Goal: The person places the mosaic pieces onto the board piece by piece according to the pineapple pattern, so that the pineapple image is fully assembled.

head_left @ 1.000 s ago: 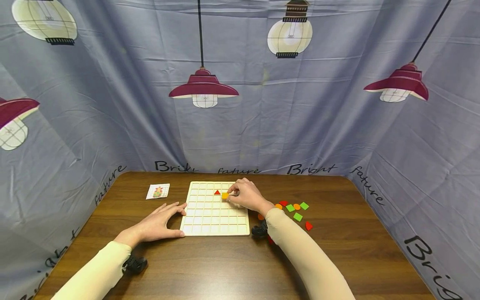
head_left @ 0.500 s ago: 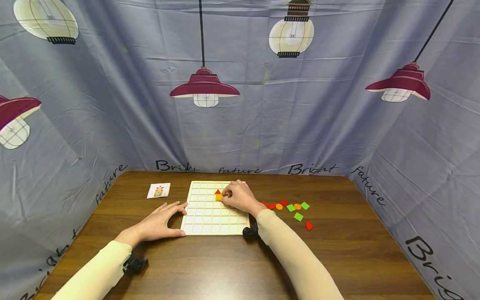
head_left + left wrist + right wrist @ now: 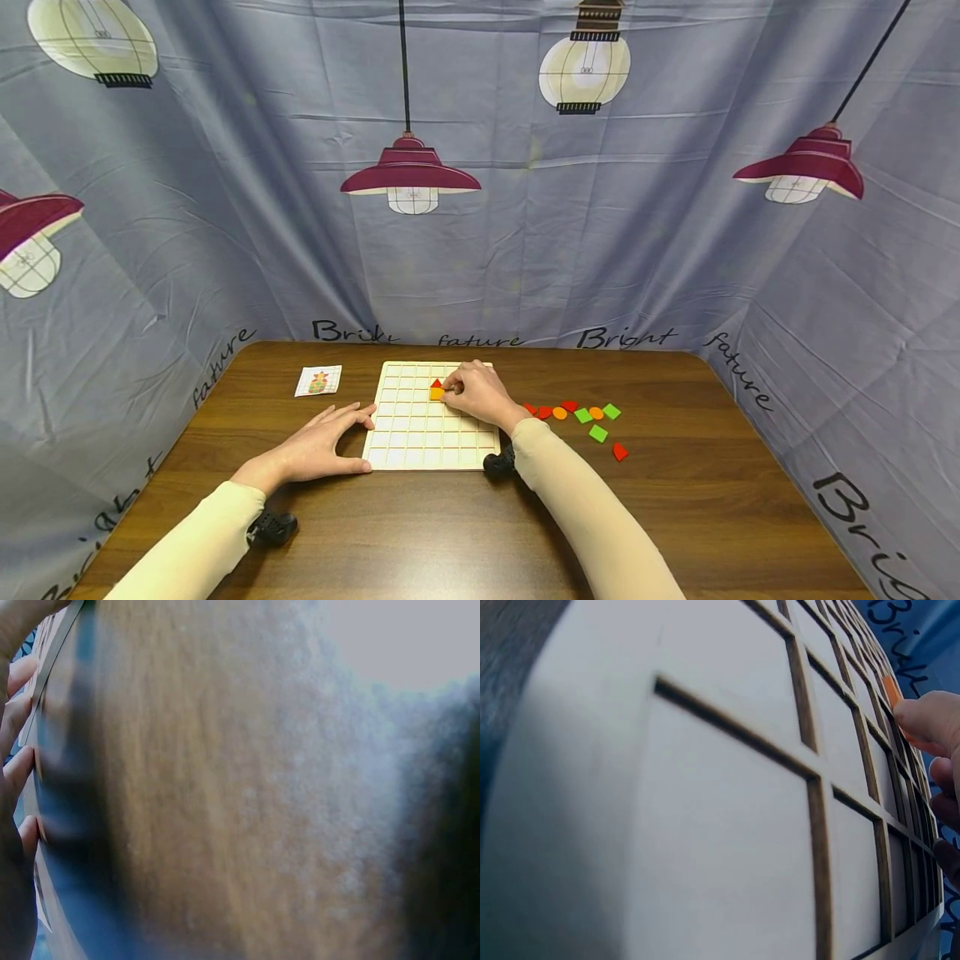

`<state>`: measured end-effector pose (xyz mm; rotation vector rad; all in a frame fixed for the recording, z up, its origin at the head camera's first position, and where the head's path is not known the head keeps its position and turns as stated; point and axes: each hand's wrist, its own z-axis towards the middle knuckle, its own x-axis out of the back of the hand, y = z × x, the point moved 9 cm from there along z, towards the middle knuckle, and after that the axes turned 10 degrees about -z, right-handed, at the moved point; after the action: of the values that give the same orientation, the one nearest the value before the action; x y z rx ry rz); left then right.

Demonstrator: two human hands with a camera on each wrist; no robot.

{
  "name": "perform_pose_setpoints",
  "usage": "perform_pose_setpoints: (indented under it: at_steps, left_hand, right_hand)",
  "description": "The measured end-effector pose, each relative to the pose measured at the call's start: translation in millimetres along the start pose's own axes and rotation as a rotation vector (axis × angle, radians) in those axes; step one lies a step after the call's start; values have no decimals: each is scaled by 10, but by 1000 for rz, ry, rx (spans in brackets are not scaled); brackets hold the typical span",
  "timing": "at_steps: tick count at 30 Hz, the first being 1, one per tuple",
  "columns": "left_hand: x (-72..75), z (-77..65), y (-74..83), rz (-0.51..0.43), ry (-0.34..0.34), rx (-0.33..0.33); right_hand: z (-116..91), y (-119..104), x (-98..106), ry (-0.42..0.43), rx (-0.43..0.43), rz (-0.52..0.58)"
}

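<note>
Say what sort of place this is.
Probably an indoor recording booth: printed fabric hangs behind and on both sides of a wood-grain table, with black wrist-worn devices in view.

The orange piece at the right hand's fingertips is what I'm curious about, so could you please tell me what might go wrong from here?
The orange piece sits close below the red triangle, so the right hand could nudge the triangle while adjusting it. The piece might also settle askew across the grid lines. The left hand is at the left edge of the board; a push there could shift it.
</note>
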<state>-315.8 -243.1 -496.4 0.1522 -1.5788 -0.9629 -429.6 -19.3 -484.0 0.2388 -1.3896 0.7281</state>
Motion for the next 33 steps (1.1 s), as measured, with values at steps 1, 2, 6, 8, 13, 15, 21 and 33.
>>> perform_pose_setpoints:
  at_steps: [1,2,6,8,13,15,21,33]
  left_hand:
    - [-1,1,-6,1,-2,3]
    - [-3,2,-9,-1,-3,5]
    - [-3,5,-10,-1,-6,1]
    - [-2,6,-2,-1,-7,-1]
    - [-8,7,-10,-2,-11,4]
    - [-11,8,-19,-3,-12,4]
    - [-17,5,-25,-5,-13,7]
    - [4,-11,22,-12,-3,-5]
  right_hand:
    - [-1,1,2,-1,1,0]
    - [-3,0,6,-1,3,0]
    - [-12,1,15,-7,5,4]
    - [-15,1,15,-7,8,9]
    - [-20,2,8,-5,14,22]
    - [-25,0,9,-3,15,23]
    - [-33,0,4,-7,8,37]
    - [-64,83,35,7,-16,117]
